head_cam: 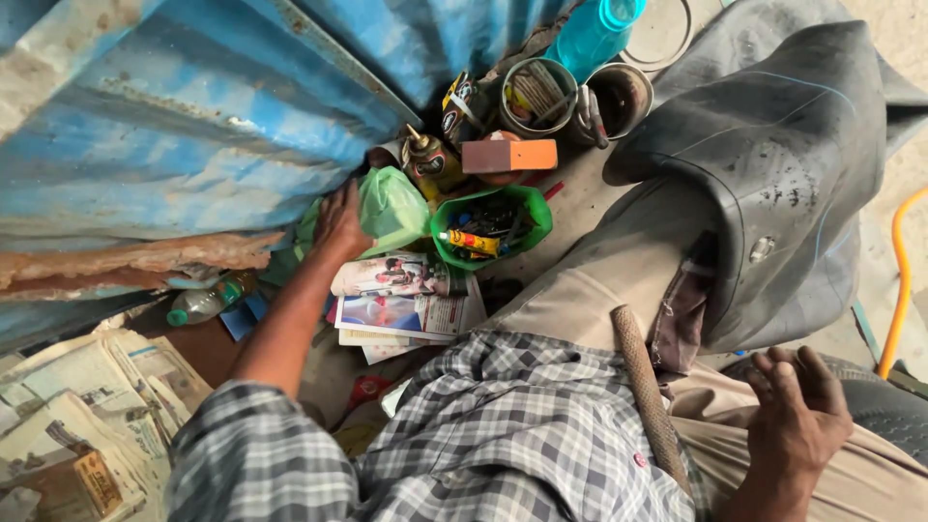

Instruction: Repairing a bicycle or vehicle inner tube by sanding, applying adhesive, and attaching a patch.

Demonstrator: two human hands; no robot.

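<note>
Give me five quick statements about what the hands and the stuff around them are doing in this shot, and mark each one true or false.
1. The left hand rests against a green plastic bag. True.
2. The right hand grips the rasp. False: the rasp lies on the person's lap, and the right hand is open, apart from it.
3. A black rubber inner tube is draped over the person's knee. True.
4. The green bowl is empty. False: the green bowl holds small tubes and tools.
5. The folded newspapers lie on top of the inner tube. False: the folded newspapers lie on the ground beside the left arm.
</note>
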